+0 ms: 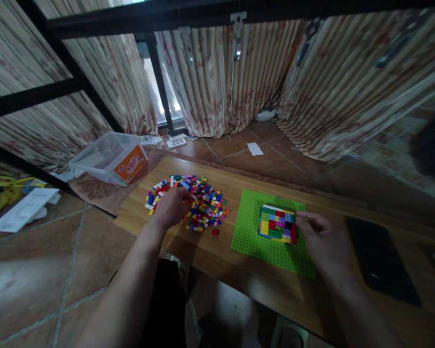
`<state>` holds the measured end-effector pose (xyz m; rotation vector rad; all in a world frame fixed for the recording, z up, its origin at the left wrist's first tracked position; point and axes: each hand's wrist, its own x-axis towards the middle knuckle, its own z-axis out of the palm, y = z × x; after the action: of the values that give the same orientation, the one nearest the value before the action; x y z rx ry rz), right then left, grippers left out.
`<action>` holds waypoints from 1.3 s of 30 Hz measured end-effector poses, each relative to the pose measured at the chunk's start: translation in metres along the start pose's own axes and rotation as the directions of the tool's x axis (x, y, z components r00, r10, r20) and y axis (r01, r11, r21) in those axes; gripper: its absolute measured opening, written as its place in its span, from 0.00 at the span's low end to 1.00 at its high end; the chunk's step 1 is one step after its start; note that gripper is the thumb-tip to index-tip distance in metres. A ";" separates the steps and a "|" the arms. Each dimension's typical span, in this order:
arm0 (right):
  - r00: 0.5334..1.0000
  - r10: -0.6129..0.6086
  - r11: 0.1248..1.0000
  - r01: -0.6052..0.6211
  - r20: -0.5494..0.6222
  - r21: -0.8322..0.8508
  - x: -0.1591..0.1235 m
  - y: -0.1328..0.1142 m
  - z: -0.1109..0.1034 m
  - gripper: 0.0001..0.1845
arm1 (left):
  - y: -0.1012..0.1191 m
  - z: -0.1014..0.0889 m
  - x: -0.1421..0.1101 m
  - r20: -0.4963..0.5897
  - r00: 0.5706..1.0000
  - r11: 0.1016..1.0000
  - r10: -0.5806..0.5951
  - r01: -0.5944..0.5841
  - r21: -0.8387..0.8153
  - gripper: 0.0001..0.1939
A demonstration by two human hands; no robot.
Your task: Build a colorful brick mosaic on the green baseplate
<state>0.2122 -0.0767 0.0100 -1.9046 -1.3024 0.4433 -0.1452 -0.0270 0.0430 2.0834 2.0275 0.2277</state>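
Block build (277, 224) on green baseplate (247, 227), right hand (322, 236) at edge; left hand (172, 208) at brick pile (206, 205); grips unclear.

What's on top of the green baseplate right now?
A multicoloured block of bricks sits on the green baseplate, the right hand at its right edge. The studs under the block are covered.
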 end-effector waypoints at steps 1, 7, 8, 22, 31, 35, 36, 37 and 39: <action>1.000 -0.001 1.000 0.001 -0.005 0.005 0.000 0.000 0.000 0.17 | 0.000 0.000 -0.001 0.021 0.999 0.999 0.040 -0.039 -0.017 0.11; 0.999 0.025 1.000 -0.025 0.020 -0.008 0.001 -0.002 -0.001 0.18 | 0.001 0.000 -0.003 0.088 0.988 0.992 0.125 -0.123 -0.026 0.13; 0.999 0.027 1.000 -0.027 0.022 -0.013 0.001 -0.001 -0.001 0.18 | 0.001 0.000 -0.003 0.094 0.987 0.992 0.129 -0.127 -0.027 0.13; 0.999 0.003 0.996 0.000 -0.041 0.091 0.002 0.000 -0.002 0.14 | -0.004 -0.005 0.001 0.106 0.983 0.969 0.152 -0.127 -0.214 0.09; 0.981 -0.196 0.926 0.185 0.002 0.328 -0.021 -0.027 0.003 0.14 | 0.082 0.022 -0.017 0.205 0.934 0.365 0.291 0.089 -0.927 0.15; 0.897 -0.437 0.863 0.395 0.072 0.315 -0.035 -0.034 0.006 0.15 | 0.116 0.040 -0.026 0.356 0.874 0.206 0.329 0.301 -0.931 0.19; 0.871 -0.483 0.846 0.437 0.093 0.307 -0.037 -0.035 0.007 0.16 | 0.120 0.042 -0.027 0.385 0.856 0.184 0.344 0.341 -0.922 0.19; 0.845 -0.523 0.828 0.474 0.110 0.298 -0.038 -0.035 0.007 0.16 | 0.122 0.043 -0.027 0.403 0.841 0.162 0.362 0.369 -0.915 0.19; 0.797 -0.590 0.791 0.538 0.127 0.291 -0.039 -0.035 0.007 0.15 | 0.125 0.043 -0.027 0.417 0.821 0.125 0.389 0.401 -0.907 0.20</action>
<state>0.1694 -0.1026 0.0263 -1.1976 -1.7919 0.4676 -0.0140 -0.0588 0.0360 0.9474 0.8584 0.6495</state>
